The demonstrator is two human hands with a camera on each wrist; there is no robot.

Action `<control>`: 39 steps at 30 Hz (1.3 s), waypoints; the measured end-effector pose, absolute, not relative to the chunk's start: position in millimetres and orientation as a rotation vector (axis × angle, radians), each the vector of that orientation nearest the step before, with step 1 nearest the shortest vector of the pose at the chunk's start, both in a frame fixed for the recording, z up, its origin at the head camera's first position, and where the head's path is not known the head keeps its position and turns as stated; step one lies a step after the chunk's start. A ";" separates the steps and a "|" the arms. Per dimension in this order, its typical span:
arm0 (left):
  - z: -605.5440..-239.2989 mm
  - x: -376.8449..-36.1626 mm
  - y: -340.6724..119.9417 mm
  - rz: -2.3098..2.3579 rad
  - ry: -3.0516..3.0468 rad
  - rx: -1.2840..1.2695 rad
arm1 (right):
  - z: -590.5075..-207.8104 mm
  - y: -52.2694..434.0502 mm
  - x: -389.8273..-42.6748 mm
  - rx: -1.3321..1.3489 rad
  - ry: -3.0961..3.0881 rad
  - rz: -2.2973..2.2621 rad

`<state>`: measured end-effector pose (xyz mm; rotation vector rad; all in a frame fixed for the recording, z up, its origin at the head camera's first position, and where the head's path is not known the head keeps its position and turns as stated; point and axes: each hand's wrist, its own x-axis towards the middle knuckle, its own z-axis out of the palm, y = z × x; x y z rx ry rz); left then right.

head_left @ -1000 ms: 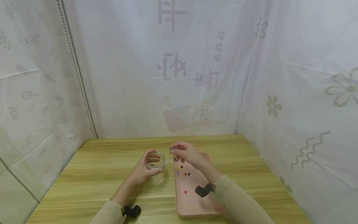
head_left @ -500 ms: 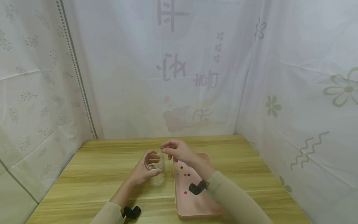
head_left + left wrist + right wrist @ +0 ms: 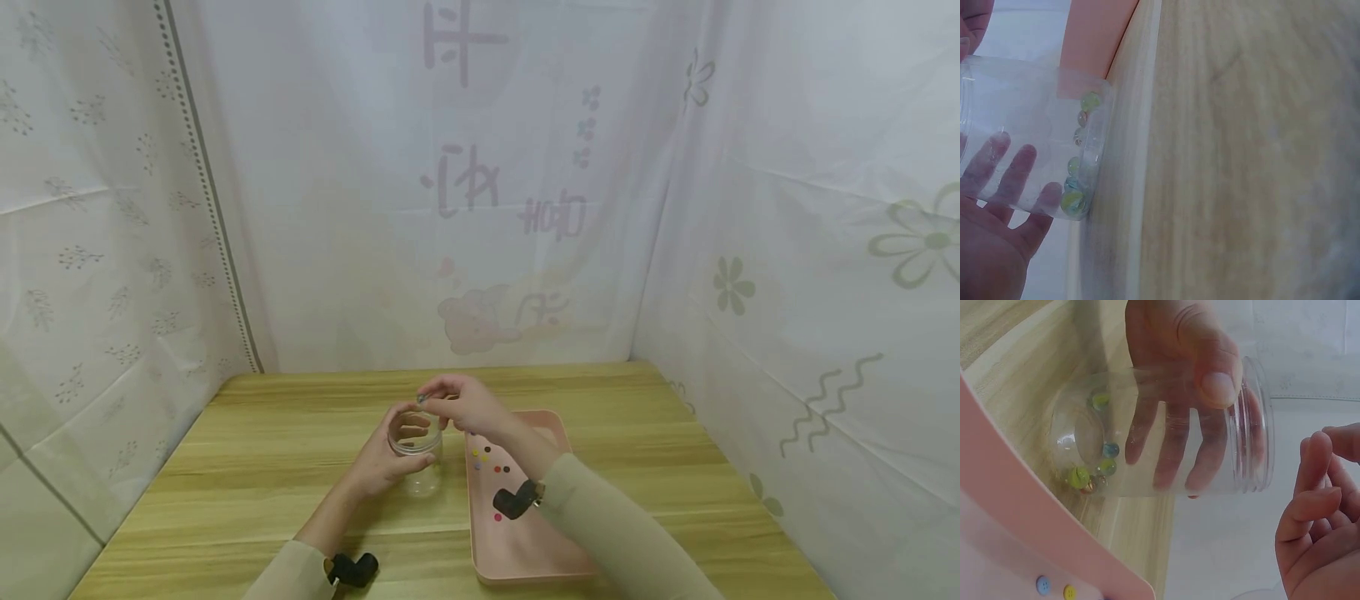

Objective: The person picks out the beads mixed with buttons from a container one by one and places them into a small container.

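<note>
My left hand (image 3: pixel 388 452) grips a clear plastic jar (image 3: pixel 424 477) that stands open-topped on the table. Its fingers and thumb curl round the jar's upper part. At the jar's bottom lie several glass marbles (image 3: pixel 1079 477), green, blue and brownish, also showing as marbles (image 3: pixel 1073 203) in the left wrist view. Over the jar's mouth, my right hand (image 3: pixel 468 408) pinches a small bluish marble (image 3: pixel 422 400) between thumb and fingers. That marble is hidden in the right wrist view, where the right hand (image 3: pixel 1319 519) is beside the jar's rim.
A pink tray (image 3: pixel 517 558) lies right of the jar, under the right forearm. Several small coloured buttons rest in it, among them a blue button (image 3: pixel 1043 585) and a yellow button (image 3: pixel 1070 592). White patterned curtains (image 3: pixel 337 208) enclose the wooden table (image 3: pixel 247 467).
My right hand has moved left from above the tray to over the jar's mouth, carrying the marble. My left hand and the jar have stayed in place.
</note>
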<state>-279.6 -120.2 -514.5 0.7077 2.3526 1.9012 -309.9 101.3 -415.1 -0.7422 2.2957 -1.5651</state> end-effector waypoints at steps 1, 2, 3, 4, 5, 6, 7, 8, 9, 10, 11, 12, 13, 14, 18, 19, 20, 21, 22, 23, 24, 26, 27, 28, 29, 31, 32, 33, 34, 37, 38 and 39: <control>-514.4 -279.5 -120.3 1.899 2.353 0.707 | -415.5 100.0 -310.5 -0.754 2.304 -1.560; -514.2 -279.3 -120.3 1.899 2.353 0.703 | -416.0 98.7 -311.1 -0.763 2.310 -1.554; -514.2 -279.3 -120.3 1.897 2.353 0.707 | -416.4 97.5 -311.6 -0.775 2.315 -1.549; -514.1 -279.0 -120.5 1.896 2.354 0.709 | -416.9 96.5 -312.1 -0.787 2.320 -1.542; -513.7 -278.8 -120.3 1.902 2.349 0.706 | -417.3 95.4 -312.5 -0.796 2.330 -1.533; -513.6 -278.8 -120.2 1.902 2.348 0.710 | -417.7 94.5 -313.0 -0.801 2.337 -1.527; -513.4 -278.8 -120.2 1.901 2.347 0.714 | -418.2 93.8 -313.4 -0.801 2.349 -1.517; -513.3 -278.9 -120.0 1.900 2.347 0.720 | -418.7 93.0 -313.8 -0.803 2.356 -1.513; -513.0 -278.9 -119.8 1.899 2.347 0.724 | -419.0 92.3 -314.1 -0.807 2.361 -1.509; -512.8 -278.9 -119.8 1.899 2.346 0.726 | -419.4 91.6 -314.2 -0.808 2.365 -1.507; -512.6 -279.0 -119.6 1.904 2.342 0.724 | -419.5 90.9 -314.0 -0.807 2.369 -1.506; -512.5 -278.9 -119.5 1.901 2.344 0.727 | -419.7 90.5 -313.9 -0.806 2.368 -1.508; -512.5 -279.0 -119.5 1.902 2.344 0.729 | -419.8 90.2 -313.6 -0.806 2.369 -1.506; -512.4 -279.0 -119.4 1.899 2.347 0.731 | -419.9 90.0 -313.3 -0.808 2.367 -1.507; -513.0 -279.3 -119.6 1.894 2.359 0.720 | -421.4 90.8 -313.4 -0.798 2.371 -1.501; -513.2 -279.4 -119.6 1.896 2.359 0.717 | -422.2 91.5 -314.0 -0.795 2.374 -1.500; -513.5 -279.6 -119.7 1.897 2.359 0.714 | -422.8 92.7 -314.9 -0.791 2.377 -1.500; -513.9 -279.8 -119.8 1.898 2.359 0.714 | -423.0 94.0 -315.6 -0.781 2.382 -1.501; -514.3 -280.0 -119.9 1.898 2.360 0.712 | -423.1 95.6 -316.4 -0.770 2.386 -1.502; -514.5 -280.1 -120.0 1.903 2.354 0.711 | -423.0 97.6 -317.2 -0.764 2.393 -1.502; -515.0 -280.3 -120.2 1.909 2.349 0.718 | -423.0 99.7 -318.1 -0.760 2.397 -1.506; -515.6 -280.9 -119.8 1.913 2.347 0.728 | -422.6 104.9 -319.5 -0.757 2.404 -1.510; -515.9 -281.2 -119.7 1.916 2.345 0.739 | -422.5 107.5 -320.2 -0.762 2.407 -1.513; -516.1 -281.5 -119.6 1.922 2.342 0.745 | -422.7 110.2 -321.0 -0.765 2.409 -1.515; -516.2 -281.7 -119.4 1.928 2.336 0.753 | -422.5 112.8 -321.4 -0.766 2.408 -1.519; -516.2 -281.9 -119.2 1.931 2.332 0.763 | -422.1 118.0 -321.5 -0.756 2.404 -1.531; -516.2 -281.9 -119.1 1.931 2.330 0.766 | -422.5 120.7 -321.8 -0.751 2.404 -1.537; -516.2 -281.9 -119.1 1.931 2.328 0.768 | -422.6 123.3 -321.8 -0.740 2.399 -1.545; -516.0 -281.7 -119.0 1.930 2.327 0.766 | -423.0 125.7 -321.8 -0.725 2.397 -1.552; -515.3 -280.9 -118.7 1.932 2.327 0.767 | -426.4 132.7 -323.1 -0.705 2.390 -1.577; -515.1 -280.6 -118.6 1.933 2.325 0.768 | -428.0 134.8 -323.4 -0.698 2.387 -1.584; -514.8 -280.2 -118.5 1.934 2.326 0.768 | -429.4 136.7 -323.6 -0.689 2.388 -1.586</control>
